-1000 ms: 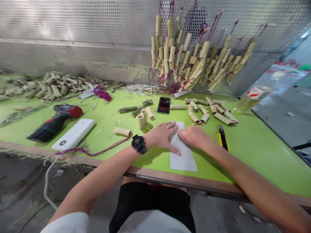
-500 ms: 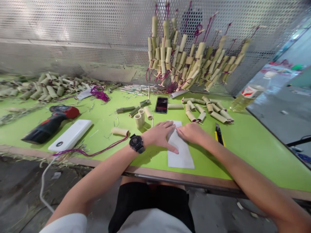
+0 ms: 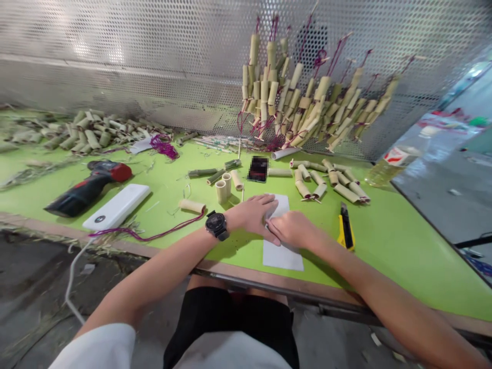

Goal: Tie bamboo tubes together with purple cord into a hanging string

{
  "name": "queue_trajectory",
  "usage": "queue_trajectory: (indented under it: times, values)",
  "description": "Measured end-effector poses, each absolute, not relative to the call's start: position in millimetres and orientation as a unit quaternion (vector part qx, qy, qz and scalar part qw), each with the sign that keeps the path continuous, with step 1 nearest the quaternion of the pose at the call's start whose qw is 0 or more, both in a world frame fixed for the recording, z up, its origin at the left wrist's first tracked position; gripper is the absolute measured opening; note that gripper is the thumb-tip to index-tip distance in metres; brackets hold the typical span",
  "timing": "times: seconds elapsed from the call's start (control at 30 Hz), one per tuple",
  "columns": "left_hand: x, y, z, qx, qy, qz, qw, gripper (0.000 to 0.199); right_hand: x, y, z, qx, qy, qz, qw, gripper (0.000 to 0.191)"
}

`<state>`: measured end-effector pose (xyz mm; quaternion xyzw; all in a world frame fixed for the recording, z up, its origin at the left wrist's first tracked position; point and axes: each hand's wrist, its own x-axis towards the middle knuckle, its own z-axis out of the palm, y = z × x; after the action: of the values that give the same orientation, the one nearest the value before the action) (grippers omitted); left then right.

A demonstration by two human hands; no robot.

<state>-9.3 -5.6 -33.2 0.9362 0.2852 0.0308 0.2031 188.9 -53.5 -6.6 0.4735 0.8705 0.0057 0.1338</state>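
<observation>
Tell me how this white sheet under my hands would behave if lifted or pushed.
The white sheet will probably be light and floppy, since it looks thin against the green tabletop. Once released, it may slide easily: only the left hand and right hand appear to hold it down.

Light falls brightly on the green bench (image 3: 407, 251), with whitish glare on the perforated metal panel (image 3: 134, 51) behind it. Soft shadows pool on the bench beside the hands (image 3: 251, 213); the floor (image 3: 330, 338) below it looks dim. Past its right end, everything stretches and blurs.
</observation>
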Motion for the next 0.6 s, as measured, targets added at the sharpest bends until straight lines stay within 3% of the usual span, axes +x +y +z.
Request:
queue_trajectory:
  times: [0.17, 0.3, 0.37, 0.47, 0.6]
  values:
    - [-8.2, -5.6, -31.6, 0.932, 0.299, 0.030, 0.203, 0.134, 190.2, -51.7, -6.8, 0.540, 0.826, 0.073, 0.144, 0.054]
    - [-8.6, -5.1, -32.0, 0.935, 0.289, 0.028, 0.203, 0.134, 185.8, -54.9, -9.3, 0.457, 0.881, 0.008, 0.122, 0.054]
    - [-8.7, -4.9, -32.2, 0.934, 0.293, 0.030, 0.202, 0.135, 185.5, -54.4, -8.3, 0.480, 0.868, 0.010, 0.127, 0.061]
    - [-8.7, -4.6, -32.6, 0.932, 0.301, 0.029, 0.198, 0.134, 186.7, -53.0, -6.3, 0.535, 0.831, 0.067, 0.138, 0.055]
    - [-9.0, -4.1, -33.3, 0.936, 0.294, 0.025, 0.193, 0.132, 188.1, -53.6, -9.0, 0.467, 0.876, 0.009, 0.121, 0.058]
